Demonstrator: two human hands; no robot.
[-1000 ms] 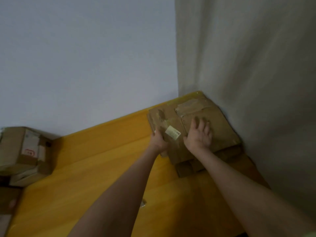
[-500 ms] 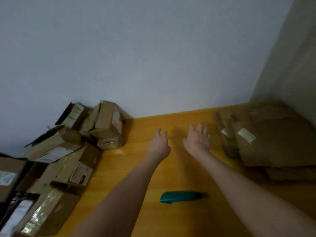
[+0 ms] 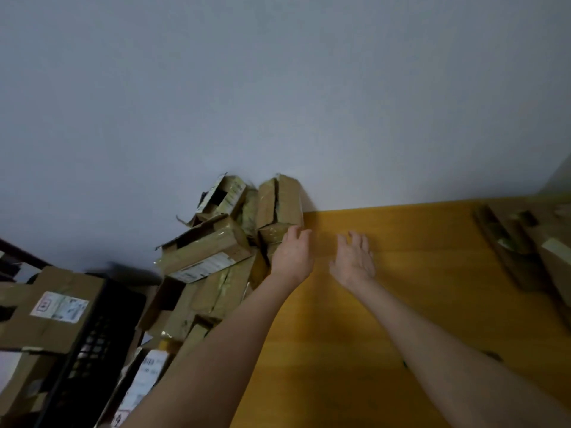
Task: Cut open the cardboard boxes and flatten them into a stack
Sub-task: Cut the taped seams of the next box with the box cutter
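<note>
A heap of taped brown cardboard boxes [image 3: 213, 251] lies at the left end of the yellow wooden table [image 3: 417, 273], against the wall. My left hand [image 3: 293, 254] reaches toward the upright box [image 3: 279, 205] at the heap's right edge, fingers straight, its fingertips at the box's lower corner. Over bare tabletop just right of it, my right hand [image 3: 353, 261] is open with spread fingers and holds nothing. The stack of flattened boxes [image 3: 525, 242] lies at the far right of the table, partly cut off by the frame edge.
A black plastic crate [image 3: 92, 335] with cardboard boxes [image 3: 52, 307] in it stands at the lower left. A pale wall runs behind the table. A small dark object [image 3: 492, 356] shows by my right forearm.
My view has swung left, from the flattened stack to the box heap. Both hands left the stack and travelled left across the table; the green knife seen half a second ago is no longer visible.
</note>
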